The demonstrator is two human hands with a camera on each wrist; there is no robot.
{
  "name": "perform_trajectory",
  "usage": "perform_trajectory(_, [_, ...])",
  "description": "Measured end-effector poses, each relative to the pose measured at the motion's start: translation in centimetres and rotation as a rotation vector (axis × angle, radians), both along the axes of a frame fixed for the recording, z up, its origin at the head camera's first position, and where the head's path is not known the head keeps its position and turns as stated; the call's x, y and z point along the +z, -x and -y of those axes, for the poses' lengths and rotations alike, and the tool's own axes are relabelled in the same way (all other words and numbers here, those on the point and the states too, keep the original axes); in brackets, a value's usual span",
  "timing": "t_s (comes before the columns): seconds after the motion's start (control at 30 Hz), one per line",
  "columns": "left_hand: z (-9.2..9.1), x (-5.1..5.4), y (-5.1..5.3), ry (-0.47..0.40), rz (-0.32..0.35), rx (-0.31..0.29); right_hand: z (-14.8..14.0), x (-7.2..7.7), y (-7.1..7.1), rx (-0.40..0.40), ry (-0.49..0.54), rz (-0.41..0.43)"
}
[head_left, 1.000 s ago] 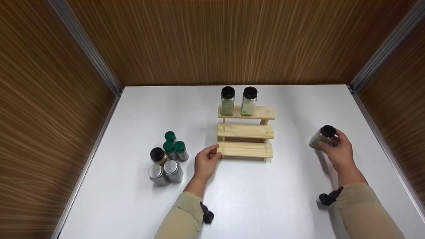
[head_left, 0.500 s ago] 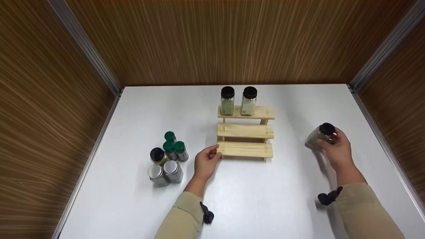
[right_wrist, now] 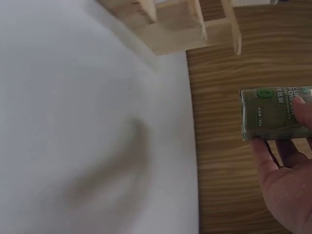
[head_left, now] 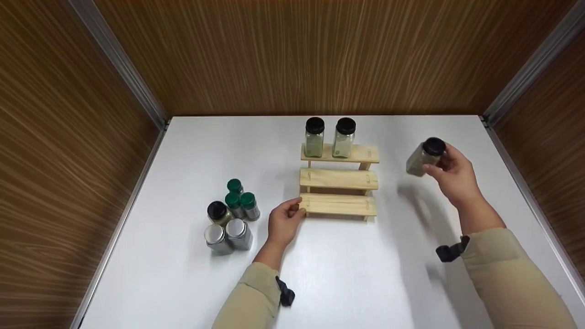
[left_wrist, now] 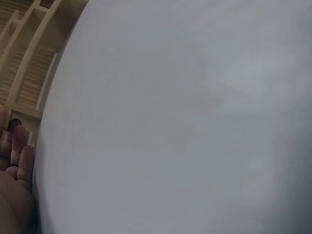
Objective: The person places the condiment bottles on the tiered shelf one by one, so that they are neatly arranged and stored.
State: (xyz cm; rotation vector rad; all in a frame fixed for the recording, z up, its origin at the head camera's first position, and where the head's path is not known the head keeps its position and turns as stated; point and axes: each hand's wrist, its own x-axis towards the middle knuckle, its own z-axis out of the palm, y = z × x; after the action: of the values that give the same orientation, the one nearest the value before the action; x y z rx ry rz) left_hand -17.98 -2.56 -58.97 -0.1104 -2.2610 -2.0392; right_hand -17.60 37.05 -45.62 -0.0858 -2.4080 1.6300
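In the head view my right hand (head_left: 458, 177) grips a black-capped glass spice jar (head_left: 417, 160) above the table, right of the rack. The jar leans, its base toward the left. In the right wrist view the jar (right_wrist: 270, 114) shows greenish contents and white print that includes "powder". My left hand (head_left: 284, 224) pinches the left end of the lowest step of a three-step wooden spice rack (head_left: 338, 204). On the rack's top step stand two similar jars, a left jar (head_left: 314, 139) and a right jar (head_left: 343, 139).
Left of the rack stands a group: several green-capped bottles (head_left: 249, 205), a black-capped jar (head_left: 218, 212) and two silver-capped jars (head_left: 240, 235). Wood-grain panels (head_left: 292, 55) enclose the white table (head_left: 356, 274) at the back and both sides.
My right hand has lifted the jar from near the table and carried it away from me and a little left. My left hand stays at the rack.
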Motion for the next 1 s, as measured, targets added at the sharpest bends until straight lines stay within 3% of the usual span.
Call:
perform_trajectory(0.17, [0.3, -0.1, 0.1, -0.016, 0.010, -0.028, 1.8, 1.8, 1.8, 0.043, -0.003, -0.026])
perform_trajectory(0.43, [0.6, -0.2, 0.1, 0.008, 0.007, -0.044, 4.4, 3.4, 3.9, 0.089, -0.019, 0.026])
perform_trajectory(1.0, [0.6, -0.6, 0.3, 0.007, 0.013, -0.039, 7.8, 3.1, 6.6, 0.176, -0.004, 0.026])
